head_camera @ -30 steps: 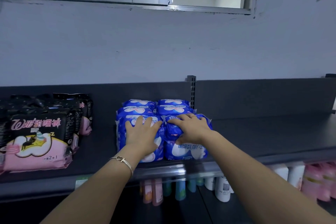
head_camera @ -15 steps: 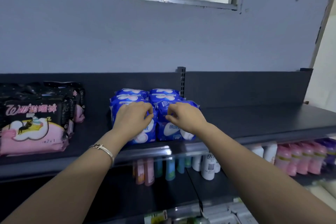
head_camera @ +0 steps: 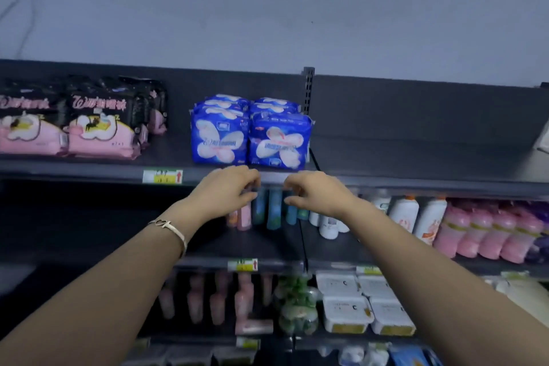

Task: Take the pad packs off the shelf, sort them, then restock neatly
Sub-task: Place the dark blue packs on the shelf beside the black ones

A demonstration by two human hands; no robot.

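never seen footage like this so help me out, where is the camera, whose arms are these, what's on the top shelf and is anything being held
There is no machine here. A person wears a camera on the head, so the single picture looks forward and down along their own two arms. The left hand, with a bracelet on its wrist, and the right hand hover just in front of the top shelf's edge, fingers loosely curled, holding nothing. On that shelf stand blue packs in two rows running front to back, and to their left black-and-pink packs. The shelves below carry bottles and tubs.
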